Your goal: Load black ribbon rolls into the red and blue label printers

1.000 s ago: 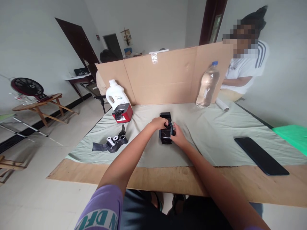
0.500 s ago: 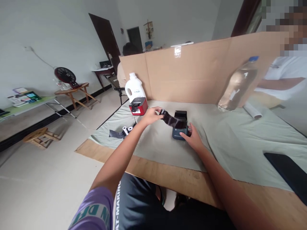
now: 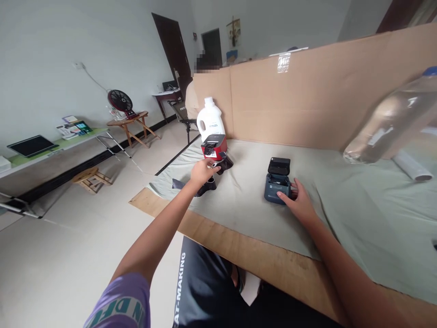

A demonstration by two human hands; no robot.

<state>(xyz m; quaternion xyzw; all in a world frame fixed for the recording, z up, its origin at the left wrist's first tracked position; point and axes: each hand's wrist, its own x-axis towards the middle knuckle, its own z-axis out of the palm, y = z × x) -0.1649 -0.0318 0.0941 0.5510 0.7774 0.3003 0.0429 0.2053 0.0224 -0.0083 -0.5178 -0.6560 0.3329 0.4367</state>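
Note:
My left hand [image 3: 204, 173] is closed in a pinch on a roll of dark, shiny ribbon [image 3: 224, 166], whose loose end hangs to the right in front of the red and black box-shaped device [image 3: 223, 145]. Just below that hand, more dark ribbon rolls [image 3: 209, 186] with pale cores lie on the cloth, partly hidden by my wrist. My right hand [image 3: 300, 200] grips the right side of a small dark blue label printer [image 3: 277, 193], thumb on its front. The printer's black lid [image 3: 279, 166] is raised, leaving its compartment uncovered.
Behind the red device stands a white jug [image 3: 212, 120]. A cardboard panel [image 3: 290, 109] lines the table's back. At the right are a large clear bottle [image 3: 385, 118] with a blue cap and a cardboard tube [image 3: 414, 167]. A wooden edge [image 3: 239, 237] borders the cloth in front.
My left hand has carried the ribbon away from the printer, leftwards to the other rolls by the red device. My right hand stays on the printer. The camera view has turned left.

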